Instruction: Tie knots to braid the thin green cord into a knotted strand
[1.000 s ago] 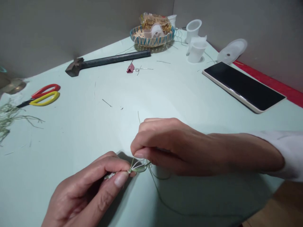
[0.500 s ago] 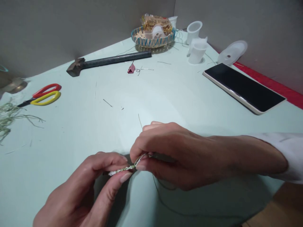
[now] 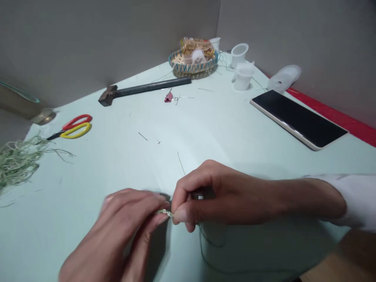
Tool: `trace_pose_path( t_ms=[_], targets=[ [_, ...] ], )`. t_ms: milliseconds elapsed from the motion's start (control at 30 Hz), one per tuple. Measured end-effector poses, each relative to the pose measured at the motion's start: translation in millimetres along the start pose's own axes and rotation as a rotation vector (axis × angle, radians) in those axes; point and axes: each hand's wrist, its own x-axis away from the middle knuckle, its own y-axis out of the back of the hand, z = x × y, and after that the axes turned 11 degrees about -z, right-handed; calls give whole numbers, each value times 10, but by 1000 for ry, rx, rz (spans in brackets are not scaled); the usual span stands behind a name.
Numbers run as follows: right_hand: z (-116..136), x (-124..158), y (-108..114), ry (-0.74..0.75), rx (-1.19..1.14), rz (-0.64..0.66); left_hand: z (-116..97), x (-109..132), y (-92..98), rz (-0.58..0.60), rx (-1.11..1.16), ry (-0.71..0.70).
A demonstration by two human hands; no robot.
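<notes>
My left hand (image 3: 117, 231) and my right hand (image 3: 223, 196) are close together. My fingertips (image 3: 179, 214) pinch tight from both sides on a little twisted green and white braid (image 3: 164, 212). The braid sits between my hands, just above the pale green table top (image 3: 117, 156). A long thin green string (image 3: 204, 244) hangs down under my right hand. Well away lie red and yellow scissors (image 3: 76, 126), a dark iron hammer (image 3: 143, 90) and a messy pile of green strands (image 3: 17, 164).
</notes>
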Motion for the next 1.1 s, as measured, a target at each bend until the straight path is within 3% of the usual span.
trace_pose_path(
  t_ms=[67, 133, 300, 367, 533, 700, 900, 1100],
  targets=[
    [27, -8, 37, -35, -46, 25, -128, -25, -78, 92, -31, -56],
    [44, -10, 59, -42, -44, 31, -208, -45, -137, 89, -65, -52],
    [53, -2, 39, -70, -99, -57, -247, -82, -193, -242, -230, -39],
    [47, 2, 21, -64, -101, -141, -244, -87, -196, -290, -232, 10],
    [25, 20, -22, 90, 58, -275, -271, -92, -228, -72, 54, 97],
    [-10, 48, -53, 323, 344, -405, -344, -131, -315, -76, 222, 253],
    [-69, 6, 8, 552, 449, -386, -333, -173, -398, -99, 386, 427],
    [-70, -38, 63, 638, 420, -311, -345, -253, -397, -60, 493, 564]
  ],
)
